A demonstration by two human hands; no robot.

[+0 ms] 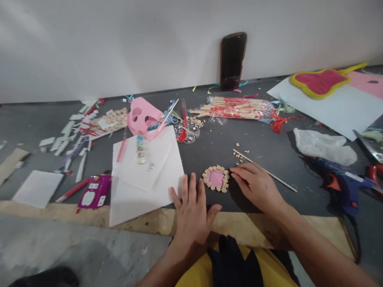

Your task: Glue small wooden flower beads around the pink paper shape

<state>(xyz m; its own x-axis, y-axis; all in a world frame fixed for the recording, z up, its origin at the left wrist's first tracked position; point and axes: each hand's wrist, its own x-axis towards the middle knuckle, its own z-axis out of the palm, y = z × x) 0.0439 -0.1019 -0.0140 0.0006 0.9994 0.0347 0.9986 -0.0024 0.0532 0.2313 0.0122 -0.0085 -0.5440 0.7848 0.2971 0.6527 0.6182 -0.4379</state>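
A small pink paper piece (216,179) lies on the dark table, ringed by tan bead-like wooden bits. My left hand (193,207) rests flat to its left, fingers spread, partly over the white sheet (131,211). On the other side my right hand (257,185) has its thumb and fingertips pinched together at the ring's right edge; anything between them is too small to make out. Just beyond that hand lie a thin wooden stick (281,181), passing behind the fingers, and several short cut wooden bits (237,156).
A blue glue gun (344,183) and white plastic bag (326,145) lie right. Wrapped sticks (239,108) and a leaning phone (232,61) stand at the back. Left are a pink paper mask (143,115), purple packet (95,192) and paper scraps (64,137).
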